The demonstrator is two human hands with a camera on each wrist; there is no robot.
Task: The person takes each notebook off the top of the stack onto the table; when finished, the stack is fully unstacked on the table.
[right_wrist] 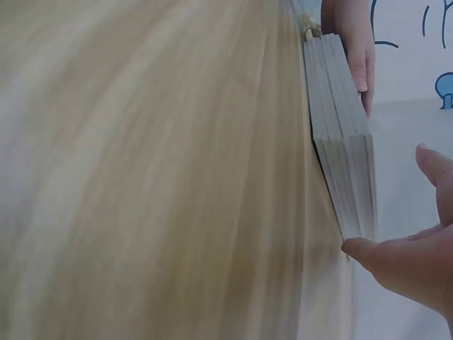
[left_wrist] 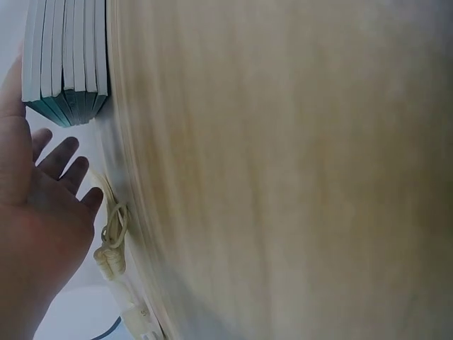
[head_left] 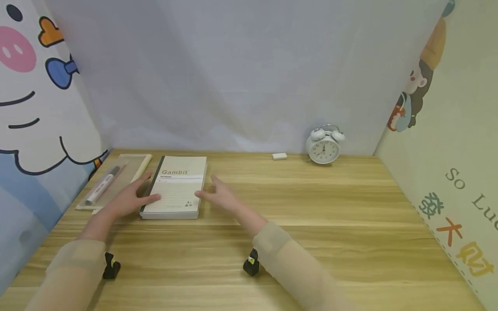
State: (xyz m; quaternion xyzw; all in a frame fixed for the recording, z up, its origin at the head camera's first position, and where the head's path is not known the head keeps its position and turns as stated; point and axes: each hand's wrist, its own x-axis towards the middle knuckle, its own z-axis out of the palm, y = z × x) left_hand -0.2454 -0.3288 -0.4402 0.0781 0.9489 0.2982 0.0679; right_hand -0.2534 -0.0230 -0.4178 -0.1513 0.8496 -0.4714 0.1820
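Fingers (head_left: 216, 181) of both hands (head_left: 126, 202) (head_left: 223, 199), spread, holding nothing, flank stacked notebooks' (head_left: 177, 185) edges, tabletop (head_left: 319, 211) stretching broadly rightward.

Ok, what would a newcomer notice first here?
Probably the notebook stack, marked Gambit on top, between the left hand and right hand on the left of the table. Then the white alarm clock at the back right and the pink cartoon snout at far left.
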